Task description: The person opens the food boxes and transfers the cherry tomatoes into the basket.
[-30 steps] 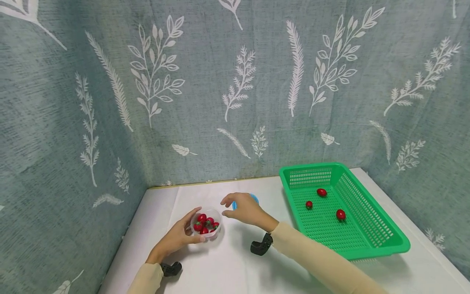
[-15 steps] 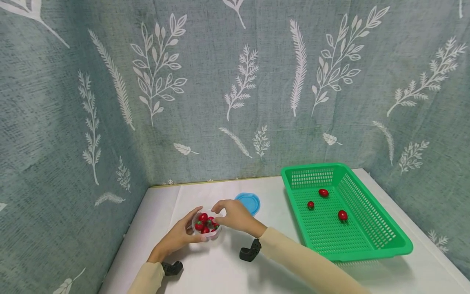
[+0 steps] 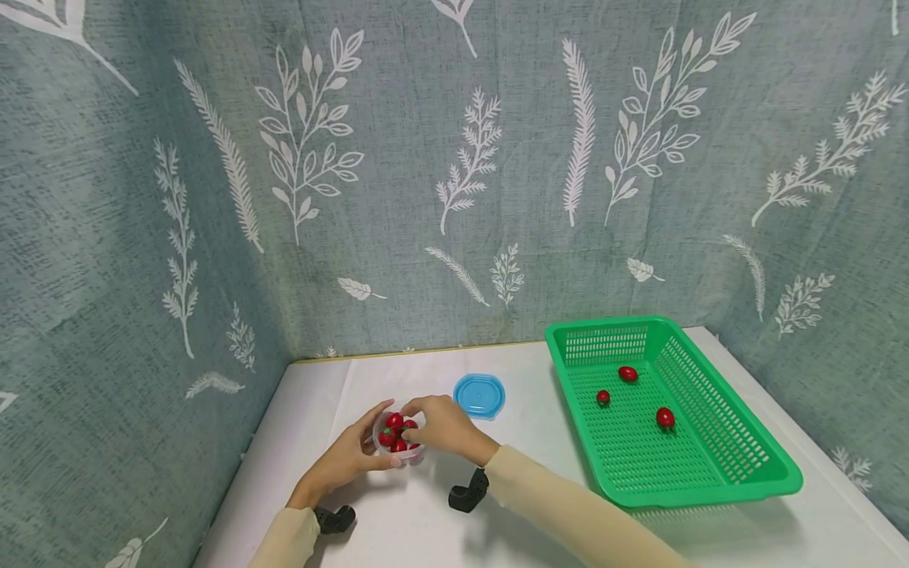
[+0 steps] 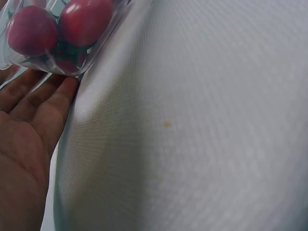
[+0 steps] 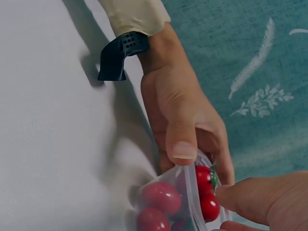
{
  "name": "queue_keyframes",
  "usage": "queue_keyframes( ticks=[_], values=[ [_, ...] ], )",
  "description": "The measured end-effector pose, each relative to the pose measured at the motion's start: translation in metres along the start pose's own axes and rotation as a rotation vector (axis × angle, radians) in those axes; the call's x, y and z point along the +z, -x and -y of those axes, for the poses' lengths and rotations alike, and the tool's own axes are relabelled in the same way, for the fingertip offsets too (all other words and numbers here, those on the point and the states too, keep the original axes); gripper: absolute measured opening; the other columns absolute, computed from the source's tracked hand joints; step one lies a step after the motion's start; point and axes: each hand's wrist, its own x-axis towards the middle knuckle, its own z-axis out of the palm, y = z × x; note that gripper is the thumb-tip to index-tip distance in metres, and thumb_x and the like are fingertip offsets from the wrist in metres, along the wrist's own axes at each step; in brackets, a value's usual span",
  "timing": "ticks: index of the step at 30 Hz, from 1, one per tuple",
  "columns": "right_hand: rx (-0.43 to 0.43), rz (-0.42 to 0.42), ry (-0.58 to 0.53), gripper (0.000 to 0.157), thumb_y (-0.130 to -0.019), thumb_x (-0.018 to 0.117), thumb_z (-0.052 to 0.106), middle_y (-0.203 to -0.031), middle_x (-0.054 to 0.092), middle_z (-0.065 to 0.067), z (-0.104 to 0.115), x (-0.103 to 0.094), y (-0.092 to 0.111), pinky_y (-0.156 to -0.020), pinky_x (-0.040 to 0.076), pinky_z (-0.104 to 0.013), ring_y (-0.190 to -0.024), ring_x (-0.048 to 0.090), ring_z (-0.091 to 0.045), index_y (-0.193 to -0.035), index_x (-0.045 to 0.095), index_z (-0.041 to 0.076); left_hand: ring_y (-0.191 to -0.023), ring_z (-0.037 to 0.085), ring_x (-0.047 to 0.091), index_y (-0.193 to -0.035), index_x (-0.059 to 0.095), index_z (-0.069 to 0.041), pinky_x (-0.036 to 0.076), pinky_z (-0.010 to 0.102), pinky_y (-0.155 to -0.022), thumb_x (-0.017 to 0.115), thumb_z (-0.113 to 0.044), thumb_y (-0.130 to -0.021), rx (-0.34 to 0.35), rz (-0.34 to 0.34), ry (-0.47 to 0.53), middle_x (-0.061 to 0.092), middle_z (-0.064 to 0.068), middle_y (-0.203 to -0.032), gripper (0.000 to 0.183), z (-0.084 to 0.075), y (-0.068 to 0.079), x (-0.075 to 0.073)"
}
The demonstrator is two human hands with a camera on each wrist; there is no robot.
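My left hand (image 3: 349, 456) grips a small clear plastic tub (image 5: 193, 197), its thumb on the near side and fingers round the far side. Several red cherry tomatoes (image 3: 394, 421) with green stems fill the tub. Fingers of my right hand (image 3: 446, 430) dip into the tub's opening from the right. In the right wrist view, that hand's thumb (image 5: 240, 195) is right at a tomato (image 5: 210, 207); I cannot tell whether it pinches it. Through the clear wall in the left wrist view, tomatoes (image 4: 85, 21) show above the left palm (image 4: 21, 149).
A blue lid (image 3: 479, 395) lies on the white table (image 3: 398, 521) behind my right hand. At the right stands a green slotted basket (image 3: 699, 493) with three tomatoes (image 3: 665, 418) spread over its floor. A patterned grey-green curtain (image 3: 398, 173) encloses the back and sides.
My right hand has moved left and down, from beside the tub to inside its opening, uncovering the blue lid. The left hand keeps its grip in the same place.
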Motion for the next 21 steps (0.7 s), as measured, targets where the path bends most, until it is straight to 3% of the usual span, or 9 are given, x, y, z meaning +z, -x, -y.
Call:
queue_keyframes(
  ticks=[6, 13, 21],
  values=[
    [0.028, 0.010, 0.016, 0.035, -0.090, 0.081, 0.021, -0.117, 0.075, -0.003, 0.001, 0.009, -0.006, -0.065, 0.053, -0.018, -0.097, 0.072, -0.016, -0.123, 0.075, 0.010, -0.148, 0.034, 0.036, -0.165, 0.021, -0.020, 0.040, 0.038, -0.114, 0.088, -0.023, -0.084, 0.008, 0.007, 0.012, 0.023, 0.015, -0.168, 0.105, 0.000, 0.000, -0.001],
    [0.017, 0.016, 0.007, 0.034, -0.090, 0.081, 0.020, -0.116, 0.075, 0.000, 0.002, 0.015, -0.010, -0.068, 0.052, -0.020, -0.097, 0.071, -0.015, -0.121, 0.076, 0.009, -0.148, 0.033, 0.038, -0.166, 0.020, -0.019, 0.045, 0.029, -0.110, 0.087, -0.021, -0.085, 0.024, 0.022, 0.030, 0.024, 0.013, -0.167, 0.105, 0.002, 0.000, 0.000],
    [0.011, 0.033, 0.047, 0.032, -0.090, 0.081, 0.022, -0.112, 0.076, 0.004, 0.001, 0.016, -0.012, -0.066, 0.050, -0.019, -0.085, 0.065, -0.004, -0.120, 0.077, 0.011, -0.149, 0.034, 0.035, -0.166, 0.019, -0.019, 0.044, 0.031, -0.111, 0.087, -0.021, -0.085, 0.033, 0.029, 0.027, 0.022, 0.014, -0.168, 0.105, 0.003, -0.001, 0.000]
  ],
)
